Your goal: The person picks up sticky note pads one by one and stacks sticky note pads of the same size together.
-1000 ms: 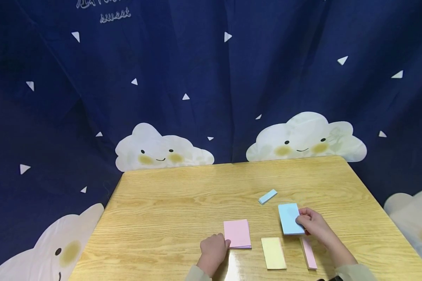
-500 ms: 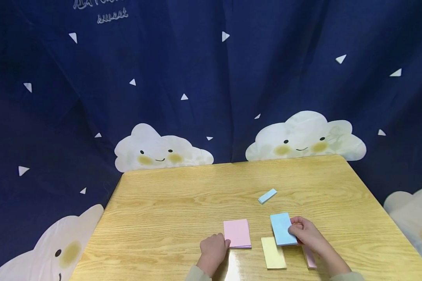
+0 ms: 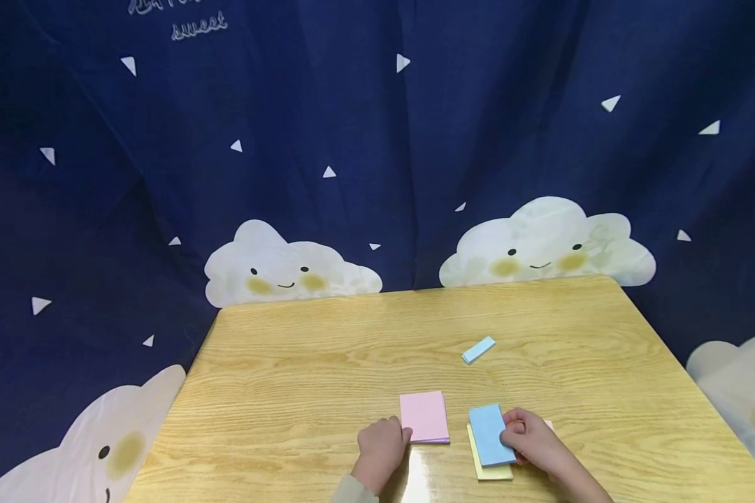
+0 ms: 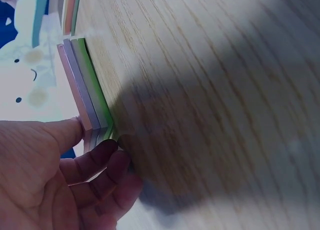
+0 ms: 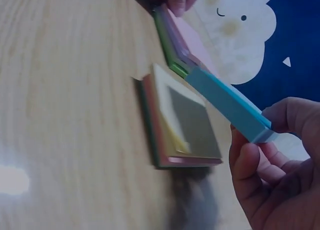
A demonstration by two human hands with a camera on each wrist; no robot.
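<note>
In the head view my right hand (image 3: 537, 441) pinches a blue sticky note pad (image 3: 489, 433) by its right edge. Seen from the right wrist, that pad hovers above a stack of rectangular sticky note pads, yellow (image 5: 172, 97) on top with pink and green beneath, casting a shadow on it. My left hand (image 3: 380, 446) holds the near left corner of a stack of square sticky note pads (image 3: 423, 417). From the left wrist, the thumb lies against the pink top pad (image 4: 75, 87), fingertips low at the green bottom one (image 4: 97, 85); purple layers show between.
A small light blue strip pad (image 3: 478, 350) lies farther back on the wooden table (image 3: 302, 370). A narrow pink pad (image 3: 548, 423) is mostly hidden behind the right hand. A dark blue curtain (image 3: 352, 105) with printed clouds hangs behind the table.
My right hand has carried the blue pad leftward and toward me, from beside the yellow-topped stack to over it. The left hand and the square stack stay put.
</note>
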